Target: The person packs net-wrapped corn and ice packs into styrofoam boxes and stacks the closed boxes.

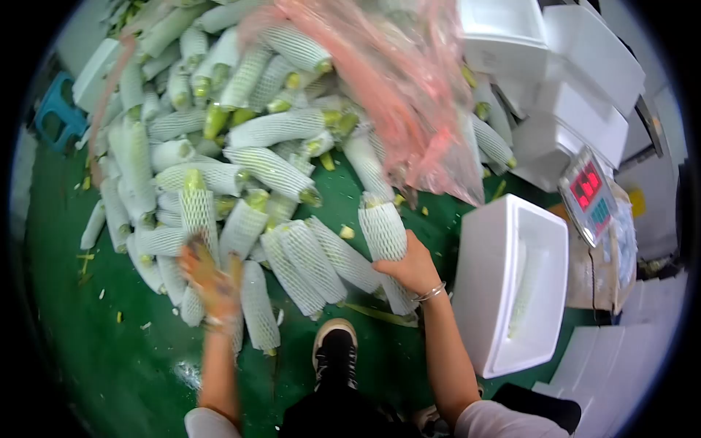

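Note:
My right hand (410,266) is closed around a long green vegetable in a white foam net sleeve (382,231), near the front of the pile. A bracelet circles that wrist. My left hand (210,281) is smeared by motion, with what looks like an orange-and-white glove on it. It is over the left front of the pile, beside an upright net-sleeved vegetable (197,212); whether it grips anything is unclear. Many similar net-sleeved vegetables (274,128) lie heaped on the floor, pale green ends showing. Their exact kind is hard to tell.
A white foam box (478,285) stands at my right with a sleeved vegetable (523,288) inside. Beyond it are a digital scale (588,191) with red digits and stacked foam boxes (569,124). Pink plastic sheeting (394,95) covers the pile's back; a blue stool (60,111) is far left.

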Motion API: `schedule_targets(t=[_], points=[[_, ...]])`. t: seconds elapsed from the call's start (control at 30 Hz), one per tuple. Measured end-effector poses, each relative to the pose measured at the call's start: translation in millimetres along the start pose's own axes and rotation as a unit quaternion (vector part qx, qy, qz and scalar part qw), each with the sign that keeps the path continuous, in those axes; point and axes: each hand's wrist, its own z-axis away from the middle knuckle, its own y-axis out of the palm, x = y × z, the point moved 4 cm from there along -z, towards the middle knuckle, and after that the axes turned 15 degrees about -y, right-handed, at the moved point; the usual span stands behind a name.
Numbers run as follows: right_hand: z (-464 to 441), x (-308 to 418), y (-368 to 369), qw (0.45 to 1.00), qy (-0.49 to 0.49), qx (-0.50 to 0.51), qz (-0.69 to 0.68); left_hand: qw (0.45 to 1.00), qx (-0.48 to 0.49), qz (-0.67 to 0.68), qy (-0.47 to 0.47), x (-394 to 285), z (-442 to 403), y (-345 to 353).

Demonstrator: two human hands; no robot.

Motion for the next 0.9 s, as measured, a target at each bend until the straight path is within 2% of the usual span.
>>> schedule_targets(t=[0.03,0.07,0.1,0.17,0.2,0.23,0.3,0.37,0.4,0.43,0.47,0.5,0.53,0.6,0.63,0.67,0.7,0.73,0.77,0.8,0.9], points=[[-1.9,4.7,3.9,1.000,0.005,0.009,0.004,0.969,0.195,0.153,-0.017,-22.5,23.6,1.2],[-4.7,0.5,13.6,1.000,-0.002,0.016,-0.002,0.883,0.367,0.279,-0.089,-44.2,50.4,1.6],[-7.1,-12.1,29.5,0.997,-0.005,0.018,-0.068,0.931,0.268,0.248,-0.005,-82.5,79.7,2.8],[-3.4,-51.7,66.2,0.980,0.005,0.025,-0.196,0.945,0.239,0.221,-0.037,-133.0,110.5,24.3],[0.3,-67.4,83.2,0.979,0.005,0.039,-0.200,0.909,0.319,0.231,-0.133,-147.8,109.6,34.0],[2.1,-67.0,89.5,0.950,0.066,0.052,-0.300,0.893,0.369,0.227,-0.124,-151.8,102.4,48.2],[15.5,-58.4,93.0,0.852,0.195,0.072,-0.480,0.845,0.477,0.218,-0.105,-148.8,99.4,85.2],[15.2,-54.9,73.4,0.886,0.155,0.025,-0.436,0.786,0.575,0.215,-0.077,-152.3,110.0,139.9],[10.3,-60.9,61.9,0.895,0.140,-0.011,-0.423,0.830,0.511,0.219,-0.026,-145.1,130.9,186.1],[14.6,-69.8,52.2,0.901,0.135,-0.048,-0.410,0.786,0.493,0.334,-0.166,-125.2,119.7,179.7],[15.1,-66.8,33.0,0.879,0.192,-0.111,-0.422,0.713,0.468,0.425,-0.303,-101.5,114.1,145.5],[12.5,-53.5,12.3,0.885,0.216,-0.140,-0.388,0.579,0.587,0.447,-0.348,-119.7,81.1,53.9],[9.2,-59.9,8.1,0.890,0.223,-0.130,-0.377,0.639,0.539,0.496,-0.237,-100.0,100.1,67.3],[-14.2,-74.8,15.6,0.919,0.195,-0.089,-0.330,0.698,0.470,0.536,-0.069,-105.4,95.0,76.5],[-20.1,-70.0,25.7,0.935,0.188,-0.055,-0.296,0.711,0.480,0.514,-0.026,-114.9,82.7,55.2],[-21.9,-66.6,29.7,0.940,0.175,-0.017,-0.292,0.595,0.602,0.497,-0.190,-132.1,83.5,55.9],[-23.3,-75.0,36.2,0.917,0.204,-0.032,-0.342,0.470,0.659,0.451,-0.376,-146.5,86.9,51.9],[-25.7,-86.4,43.4,0.890,0.229,-0.046,-0.390,0.640,0.588,0.480,-0.120,-155.7,88.0,60.4],[-22.1,-95.8,50.4,0.859,0.256,-0.061,-0.439,0.745,0.460,0.461,0.147,-165.0,103.8,64.3],[-13.5,-97.9,53.4,0.844,0.254,-0.074,-0.466,0.728,0.496,0.450,0.145,-178.9,111.3,67.2],[23.9,-67.8,26.0,0.826,0.197,-0.110,-0.517,0.633,0.451,0.594,0.207,-168.0,127.6,70.2]])
